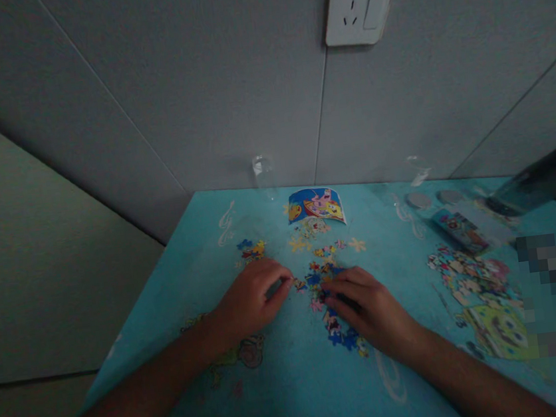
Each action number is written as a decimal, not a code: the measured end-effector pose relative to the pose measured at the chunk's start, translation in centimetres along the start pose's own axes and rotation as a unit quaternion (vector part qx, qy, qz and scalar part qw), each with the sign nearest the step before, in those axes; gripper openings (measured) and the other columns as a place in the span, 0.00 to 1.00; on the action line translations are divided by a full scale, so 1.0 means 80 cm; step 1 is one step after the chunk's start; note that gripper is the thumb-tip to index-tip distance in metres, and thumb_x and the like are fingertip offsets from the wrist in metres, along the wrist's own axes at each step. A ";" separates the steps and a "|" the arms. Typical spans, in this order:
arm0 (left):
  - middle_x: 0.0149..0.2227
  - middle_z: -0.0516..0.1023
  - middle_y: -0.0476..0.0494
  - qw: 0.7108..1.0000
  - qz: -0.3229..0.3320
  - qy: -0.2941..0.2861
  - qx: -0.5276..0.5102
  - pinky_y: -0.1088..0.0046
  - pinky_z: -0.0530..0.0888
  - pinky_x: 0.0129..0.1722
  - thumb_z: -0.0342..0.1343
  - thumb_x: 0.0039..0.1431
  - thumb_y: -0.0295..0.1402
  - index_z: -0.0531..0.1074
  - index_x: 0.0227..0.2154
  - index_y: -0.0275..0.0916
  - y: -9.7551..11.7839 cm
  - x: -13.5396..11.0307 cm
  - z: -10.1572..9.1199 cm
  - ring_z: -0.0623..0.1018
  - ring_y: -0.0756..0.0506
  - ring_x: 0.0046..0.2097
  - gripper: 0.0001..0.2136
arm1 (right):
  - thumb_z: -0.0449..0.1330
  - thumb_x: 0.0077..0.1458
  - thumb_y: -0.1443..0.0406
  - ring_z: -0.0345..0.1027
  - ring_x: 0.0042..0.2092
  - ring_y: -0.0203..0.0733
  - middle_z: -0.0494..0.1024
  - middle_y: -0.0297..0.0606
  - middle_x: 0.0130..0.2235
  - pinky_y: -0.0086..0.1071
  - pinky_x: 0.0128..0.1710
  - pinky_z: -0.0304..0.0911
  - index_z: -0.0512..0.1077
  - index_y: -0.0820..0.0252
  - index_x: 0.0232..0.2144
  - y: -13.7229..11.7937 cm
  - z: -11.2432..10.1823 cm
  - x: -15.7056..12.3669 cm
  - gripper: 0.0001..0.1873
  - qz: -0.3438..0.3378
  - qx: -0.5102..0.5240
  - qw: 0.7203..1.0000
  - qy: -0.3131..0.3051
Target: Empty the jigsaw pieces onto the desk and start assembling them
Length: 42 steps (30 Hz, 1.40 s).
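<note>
Small jigsaw puzzle pieces [343, 338] lie in a loose, colourful heap at the middle of the blue table. My left hand [258, 294] reaches in from the left, thumb and forefinger pinched on a small puzzle piece [300, 286] at the heap's left edge. On the heap's right side, my right hand [369, 302] has its thumb and fingers closed on a piece among the others; the fingers partly hide it. Behind the heap, a picture card [315, 205] with cartoon figures lies slightly curled. A few pieces [252, 248] sit beyond my left hand.
Under my left forearm is a printed cartoon figure [251, 352]. To the right, another pile of pieces [471, 277] lies beside a small box [460, 231] and round lids [418, 200]. A co-worker's dark sleeve [545, 174] enters at right. A clear container [265, 178] stands near the wall.
</note>
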<state>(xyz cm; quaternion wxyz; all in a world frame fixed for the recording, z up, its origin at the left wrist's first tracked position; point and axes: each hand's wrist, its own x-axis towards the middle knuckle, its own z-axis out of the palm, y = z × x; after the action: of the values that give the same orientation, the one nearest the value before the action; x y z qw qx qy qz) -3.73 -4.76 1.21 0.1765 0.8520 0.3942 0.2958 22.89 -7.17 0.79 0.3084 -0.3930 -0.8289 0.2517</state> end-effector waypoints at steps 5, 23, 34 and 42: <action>0.40 0.75 0.43 0.988 -0.047 0.071 0.127 0.60 0.73 0.48 0.54 0.65 0.30 0.72 0.35 0.38 -0.040 0.006 -0.023 0.74 0.43 0.44 0.04 | 0.58 0.65 0.64 0.71 0.45 0.49 0.77 0.43 0.42 0.46 0.47 0.69 0.76 0.52 0.53 0.016 0.007 0.017 0.16 0.017 -0.084 0.996 0.020; 0.46 0.78 0.42 0.997 0.067 -0.045 0.014 0.61 0.73 0.52 0.55 0.69 0.35 0.71 0.52 0.40 0.002 -0.002 0.011 0.76 0.43 0.49 0.12 | 0.63 0.62 0.65 0.70 0.43 0.45 0.78 0.38 0.39 0.42 0.47 0.63 0.76 0.56 0.37 0.006 0.012 0.026 0.01 -0.006 -0.014 1.000 0.013; 0.43 0.80 0.45 0.995 -0.041 0.006 0.088 0.66 0.74 0.47 0.53 0.70 0.33 0.74 0.47 0.41 -0.044 0.004 -0.021 0.79 0.45 0.45 0.08 | 0.59 0.65 0.65 0.70 0.51 0.48 0.77 0.42 0.50 0.46 0.53 0.65 0.76 0.55 0.52 0.007 0.016 0.019 0.14 -0.033 -0.061 0.997 0.023; 0.40 0.81 0.43 0.968 -0.088 0.030 0.232 0.65 0.75 0.42 0.56 0.66 0.33 0.75 0.46 0.41 -0.072 0.004 -0.028 0.80 0.43 0.40 0.08 | 0.59 0.66 0.61 0.67 0.55 0.53 0.74 0.45 0.54 0.51 0.55 0.64 0.73 0.52 0.57 0.004 0.016 0.025 0.19 -0.025 -0.159 0.987 -0.014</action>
<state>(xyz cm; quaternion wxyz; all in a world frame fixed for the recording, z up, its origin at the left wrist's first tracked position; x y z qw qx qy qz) -8.26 -0.78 -0.03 -0.0130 0.8224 0.5305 0.2052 21.17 -5.61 0.35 0.2366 -0.4123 -0.8723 0.1149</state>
